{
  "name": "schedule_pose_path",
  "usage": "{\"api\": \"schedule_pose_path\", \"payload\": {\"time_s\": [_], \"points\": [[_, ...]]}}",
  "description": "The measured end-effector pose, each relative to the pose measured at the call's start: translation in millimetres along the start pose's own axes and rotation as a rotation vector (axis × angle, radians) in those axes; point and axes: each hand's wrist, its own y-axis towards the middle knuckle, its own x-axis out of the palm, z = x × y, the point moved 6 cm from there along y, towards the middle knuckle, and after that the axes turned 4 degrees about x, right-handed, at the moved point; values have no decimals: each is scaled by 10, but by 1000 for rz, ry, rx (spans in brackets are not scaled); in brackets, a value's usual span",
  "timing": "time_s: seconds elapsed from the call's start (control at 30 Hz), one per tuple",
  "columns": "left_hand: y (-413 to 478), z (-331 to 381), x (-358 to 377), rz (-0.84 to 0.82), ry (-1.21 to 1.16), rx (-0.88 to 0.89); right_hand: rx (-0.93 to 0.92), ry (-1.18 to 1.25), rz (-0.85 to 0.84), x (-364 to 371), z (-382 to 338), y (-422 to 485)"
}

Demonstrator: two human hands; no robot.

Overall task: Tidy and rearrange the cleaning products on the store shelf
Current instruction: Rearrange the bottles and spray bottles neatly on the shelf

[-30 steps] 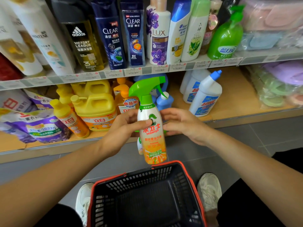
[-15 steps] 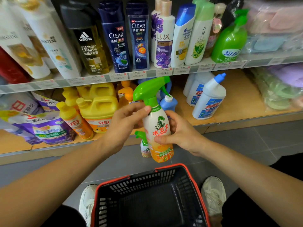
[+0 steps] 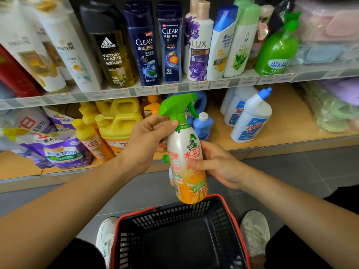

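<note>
A white and orange spray bottle [image 3: 186,167] with a green trigger head hangs in front of the lower shelf [image 3: 287,140], above the basket. My left hand [image 3: 147,140] grips its neck just under the trigger. My right hand [image 3: 217,164] holds the body from the right, thumb across the label. A second small spray bottle [image 3: 166,159] peeks out behind it, mostly hidden. Yellow detergent jugs [image 3: 118,127] stand on the lower shelf behind my left hand. A blue bottle [image 3: 203,126] stands just behind the sprayer.
A black basket with a red rim [image 3: 231,216] sits on the floor between my shoes. White toilet cleaner bottles [image 3: 250,119] stand at the right of the lower shelf. Purple refill bags [image 3: 56,150] lie at its left. Shampoo bottles [image 3: 171,43] line the upper shelf.
My right hand went from touching the bottle's side to holding its body. The bottle rose a little, and my left hand slid up from the body to the neck.
</note>
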Motion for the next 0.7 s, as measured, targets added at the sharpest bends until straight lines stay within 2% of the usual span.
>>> {"api": "schedule_pose_path", "payload": {"time_s": [0.2,0.4,0.53,0.7], "points": [[-11,41,-65,99,72,71,-184,-328,278,-71,-75,-22],[6,5,-76,156,158,72,-261,-604,521,-86,-118,-105],[29,7,-61,111,165,62,-256,-609,518,-106,-119,-97],[61,57,-33,23,145,45,-230,-398,390,-110,-82,-75]]}}
